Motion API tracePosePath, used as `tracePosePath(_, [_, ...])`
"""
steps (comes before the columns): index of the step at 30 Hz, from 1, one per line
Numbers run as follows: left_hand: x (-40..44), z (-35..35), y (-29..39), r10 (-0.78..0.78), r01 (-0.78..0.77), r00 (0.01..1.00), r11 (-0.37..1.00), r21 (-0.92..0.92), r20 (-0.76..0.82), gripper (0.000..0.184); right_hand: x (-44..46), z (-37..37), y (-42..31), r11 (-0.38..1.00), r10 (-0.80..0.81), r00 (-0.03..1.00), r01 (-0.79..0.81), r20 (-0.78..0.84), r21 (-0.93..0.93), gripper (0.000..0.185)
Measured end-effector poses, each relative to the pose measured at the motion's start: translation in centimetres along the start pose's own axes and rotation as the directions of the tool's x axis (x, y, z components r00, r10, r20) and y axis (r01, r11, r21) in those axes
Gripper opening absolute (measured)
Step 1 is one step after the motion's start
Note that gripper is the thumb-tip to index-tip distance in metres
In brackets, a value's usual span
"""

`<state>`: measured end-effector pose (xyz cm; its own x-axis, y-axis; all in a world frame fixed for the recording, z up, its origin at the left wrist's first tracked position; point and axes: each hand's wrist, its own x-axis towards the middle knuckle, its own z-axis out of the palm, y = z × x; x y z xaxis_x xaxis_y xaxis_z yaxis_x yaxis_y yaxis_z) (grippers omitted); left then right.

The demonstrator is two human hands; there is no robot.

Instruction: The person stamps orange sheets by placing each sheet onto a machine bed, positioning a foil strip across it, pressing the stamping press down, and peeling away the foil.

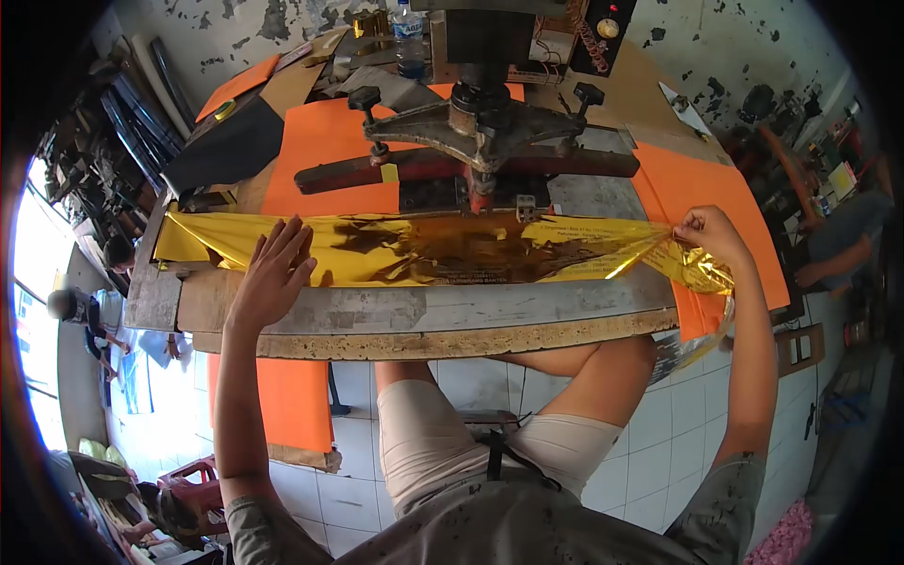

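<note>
Left hand [273, 268] is lying flat, fingers extended, on gold foil [443, 252]; right hand [711, 234] is pinching its bunched end. Foil is stretching across the counter [405, 311], just in front of the press [476, 122]. Step: apparently tensioning foil; next move is probably calling for smoothing wrinkles, keeping it taut. Foil print is seemingly showing "BANTEN", rest too small; bottle [409, 42] label is apparently reading "AQUA".

The scuffed workbench [212, 306] bears gold foil [353, 231], orange sheets [315, 146] and a bottle [408, 42].

Gold foil [377, 247]: lettering [586, 230] mostly illegible
</note>
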<state>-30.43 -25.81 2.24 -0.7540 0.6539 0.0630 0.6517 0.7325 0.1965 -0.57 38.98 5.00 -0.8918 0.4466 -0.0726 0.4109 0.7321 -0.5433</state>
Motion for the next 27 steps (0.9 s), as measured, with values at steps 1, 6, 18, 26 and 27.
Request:
tracePosePath(1, [0.2, 0.2, -0.1, -0.001, 0.001, 1.0, 1.0, -0.005, -0.005, 0.06, 0.6, -0.2, -0.5, 0.999, -0.027, 0.999, 0.026, -0.02, -0.04, 0.019])
tracePosePath(6, [1.3, 0.7, 0.2, -0.02, 0.02, 1.0, 1.0, 0.005, -0.02, 0.063, 3.2, -0.3, -1.6, 0.941, -0.133, 0.981, 0.08, -0.141, -0.328, 0.026])
tracePosePath(18, [4.3, 1.6, 0.1, -0.039, 0.041, 0.999, 0.998, 0.051, -0.029, 0.063, 8.4, 0.6, 1.4, 0.934, -0.191, 0.967, 0.127, -0.167, -0.334, 0.035])
tracePosePath(26, [4.9, 1.7, 0.4, -0.056, 0.057, 0.998, 0.997, 0.053, -0.011, 0.066, 8.9, 0.9, 2.5, 0.942, -0.165, 0.972, 0.105, -0.168, -0.318, 0.036])
tracePosePath(27, [4.9, 1.8, 0.2, -0.054, 0.055, 0.998, 0.997, 0.061, -0.013, 0.066, 8.9, 0.9, 2.6, 0.943, -0.152, 0.974, 0.092, -0.168, -0.32, 0.036])
